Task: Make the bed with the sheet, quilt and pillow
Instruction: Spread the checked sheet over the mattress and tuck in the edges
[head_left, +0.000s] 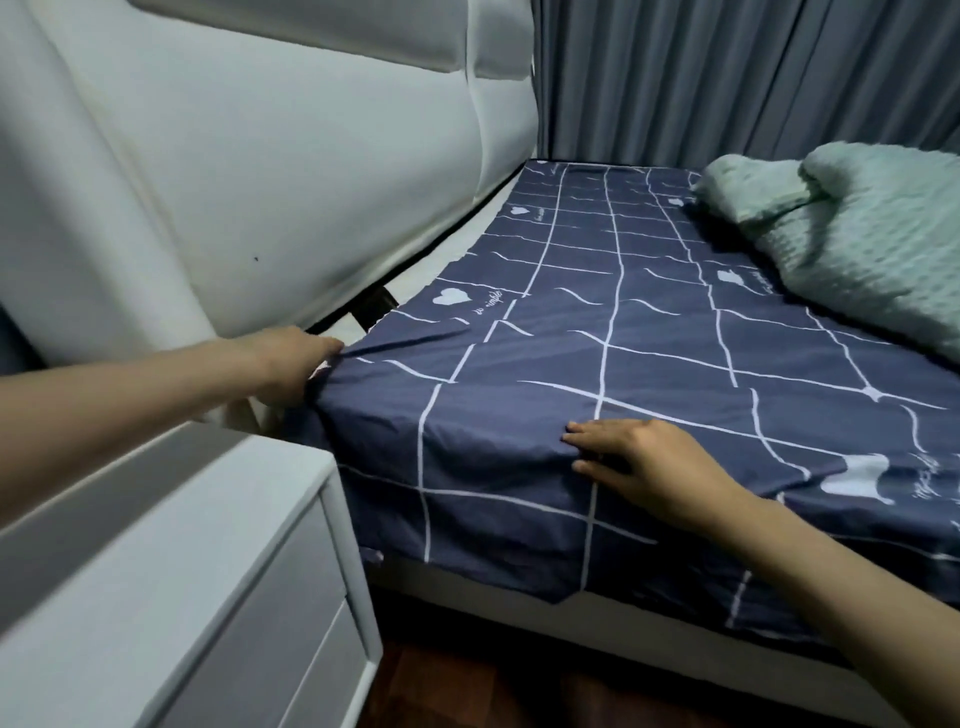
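A dark blue sheet (649, 332) with white grid lines and heart prints covers the mattress and hangs over its near side. My left hand (288, 364) grips the sheet's corner at the head of the bed, next to the white padded headboard (260, 171). My right hand (644, 467) lies flat on the sheet near the bed's front edge, fingers spread, pressing the fabric. A pale green textured quilt (857, 244) is bunched at the far right of the bed. No pillow is in view.
A white bedside cabinet (171, 597) with drawers stands close against the bed at the lower left. Grey curtains (727, 78) hang behind the bed. A strip of bare mattress (452, 244) shows along the headboard. Dark wooden floor (467, 691) lies below.
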